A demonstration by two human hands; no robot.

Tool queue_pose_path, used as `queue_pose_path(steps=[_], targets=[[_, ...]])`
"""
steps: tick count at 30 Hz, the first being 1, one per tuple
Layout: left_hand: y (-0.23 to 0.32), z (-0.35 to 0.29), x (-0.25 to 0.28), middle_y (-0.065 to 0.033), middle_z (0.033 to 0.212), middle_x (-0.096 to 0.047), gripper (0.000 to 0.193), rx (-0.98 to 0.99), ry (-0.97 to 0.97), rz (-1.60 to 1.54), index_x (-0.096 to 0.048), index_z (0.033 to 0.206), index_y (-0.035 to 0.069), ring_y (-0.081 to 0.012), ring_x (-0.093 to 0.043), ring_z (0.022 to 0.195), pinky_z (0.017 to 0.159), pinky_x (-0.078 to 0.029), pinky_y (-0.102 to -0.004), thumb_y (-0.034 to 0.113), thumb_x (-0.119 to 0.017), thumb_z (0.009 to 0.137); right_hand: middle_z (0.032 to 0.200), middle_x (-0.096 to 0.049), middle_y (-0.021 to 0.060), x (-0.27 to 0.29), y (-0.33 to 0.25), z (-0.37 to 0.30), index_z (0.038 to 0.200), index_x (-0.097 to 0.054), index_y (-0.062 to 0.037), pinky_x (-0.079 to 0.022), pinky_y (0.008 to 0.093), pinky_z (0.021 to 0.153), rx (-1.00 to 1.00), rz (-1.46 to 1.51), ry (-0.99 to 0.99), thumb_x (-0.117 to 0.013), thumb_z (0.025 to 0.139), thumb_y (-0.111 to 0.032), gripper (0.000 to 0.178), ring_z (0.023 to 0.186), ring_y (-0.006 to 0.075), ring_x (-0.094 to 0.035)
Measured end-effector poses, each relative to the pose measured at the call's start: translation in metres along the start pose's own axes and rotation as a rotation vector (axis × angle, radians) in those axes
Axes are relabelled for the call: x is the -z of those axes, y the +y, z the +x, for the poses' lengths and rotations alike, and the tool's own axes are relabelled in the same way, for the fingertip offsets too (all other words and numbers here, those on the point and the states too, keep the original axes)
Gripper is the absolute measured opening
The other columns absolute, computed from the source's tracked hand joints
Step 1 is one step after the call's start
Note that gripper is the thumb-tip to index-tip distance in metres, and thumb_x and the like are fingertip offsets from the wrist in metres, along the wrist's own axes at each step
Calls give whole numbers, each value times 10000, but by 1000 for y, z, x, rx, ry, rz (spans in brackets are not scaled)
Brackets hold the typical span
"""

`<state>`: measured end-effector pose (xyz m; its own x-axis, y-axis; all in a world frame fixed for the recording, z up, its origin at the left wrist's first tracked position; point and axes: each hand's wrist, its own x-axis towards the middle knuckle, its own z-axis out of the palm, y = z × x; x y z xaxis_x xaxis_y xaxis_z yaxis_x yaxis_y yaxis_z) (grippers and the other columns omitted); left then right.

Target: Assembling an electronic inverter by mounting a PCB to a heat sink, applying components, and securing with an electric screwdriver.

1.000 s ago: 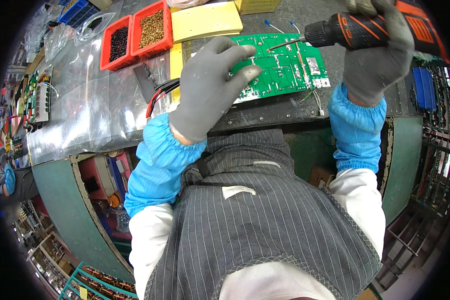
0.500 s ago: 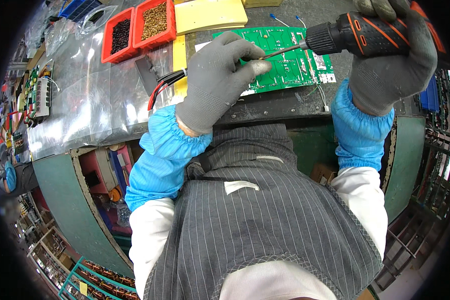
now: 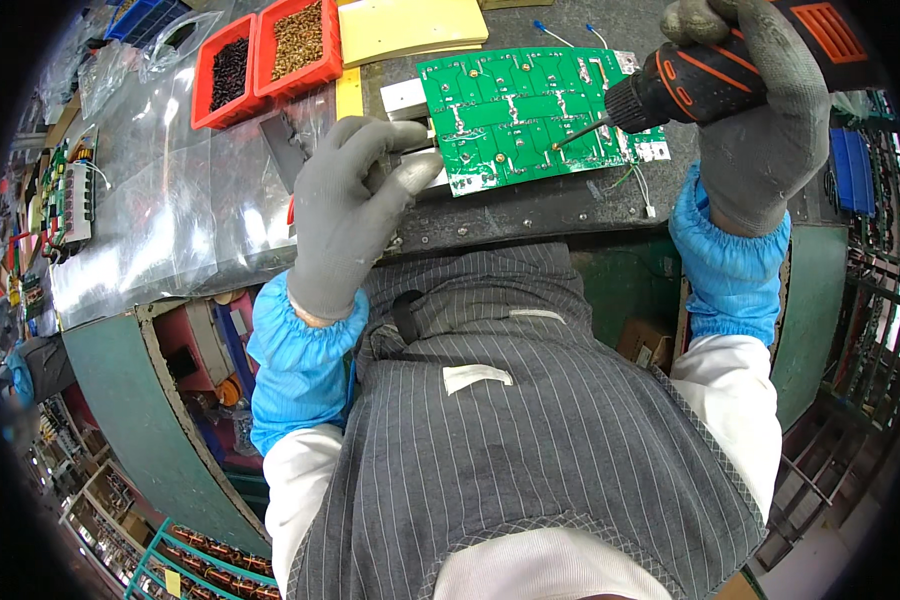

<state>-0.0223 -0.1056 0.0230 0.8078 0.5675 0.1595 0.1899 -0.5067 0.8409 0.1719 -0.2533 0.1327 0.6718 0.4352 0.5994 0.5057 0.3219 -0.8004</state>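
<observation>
The board [image 3: 520, 115] lies on the desk [image 3: 555, 206], between the hands and a little ahead of them. It is green and roughly rectangular, with silvery solder patches, fine tracks, a few brass-coloured dots and pale patches toward the right hand. White blocks [image 3: 402, 96] stick out from its edge by the left hand; wires [image 3: 641, 190] trail off its near corner toward the right hand.

The left hand [image 3: 342, 210], gloved in grey, is half open beside that edge, thumb and forefinger apart; I cannot tell whether the palm hides anything. The right hand [image 3: 765, 140] is closed round a black and orange driver [image 3: 705, 82], its bit [image 3: 582, 132] slanting to a brass-coloured dot.

Beyond the left hand are red trays [image 3: 257, 88] and yellow sheets [image 3: 410, 28].
</observation>
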Motion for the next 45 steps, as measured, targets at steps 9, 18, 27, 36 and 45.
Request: queue_pose_path(steps=[9, 18, 27, 36, 45], targets=[[-5, -14, -2, -86, 928, -647, 269, 93, 2, -38, -754, 1068, 28, -155, -594, 739, 691, -483, -313, 220, -801, 885, 758, -602, 37, 2, -3, -3, 981, -573, -54, -548, 326, 678, -64, 18, -128, -729, 880, -342, 343, 688, 147, -606], [-11, -9, -3, -95, 943, -656, 263, 46, -17, -61, -752, 1070, 23, -165, -601, 761, 705, -478, -314, 218, -788, 898, 706, -623, 28, -4, 0, -10, 995, -598, -59, -548, 295, 541, -155, 114, -153, -775, 895, -267, 291, 590, 148, -628], [-3, -12, 12, -92, 953, -650, 286, -9, 13, 6, -742, 1097, 27, -173, -589, 754, 693, -469, -322, 227, -777, 895, 771, -658, 36, 2, 7, 15, 1091, -636, 6, -543, 267, 523, 42, 119, -130, -704, 922, -166, 250, 614, 138, -644], [-21, -9, 59, -142, 1111, -658, 362, -103, 31, 140, -703, 1188, 4, -250, -679, 963, 852, -535, -358, 234, -754, 913, 989, -621, 43, 207, 153, 20, 1422, -547, -50, -513, 315, 726, -500, -541, -230, -779, 880, -412, 692, 818, 145, -633], [-27, 33, 73, -189, 1138, -732, 594, 148, -493, 125, -512, 1458, -24, -277, -700, 1056, 928, -529, -377, 364, -638, 1026, 1082, -713, 79, 144, 148, -11, 1332, -645, -23, -544, 346, 816, -539, -708, -389, -717, 948, -310, 485, 948, 184, -668]])
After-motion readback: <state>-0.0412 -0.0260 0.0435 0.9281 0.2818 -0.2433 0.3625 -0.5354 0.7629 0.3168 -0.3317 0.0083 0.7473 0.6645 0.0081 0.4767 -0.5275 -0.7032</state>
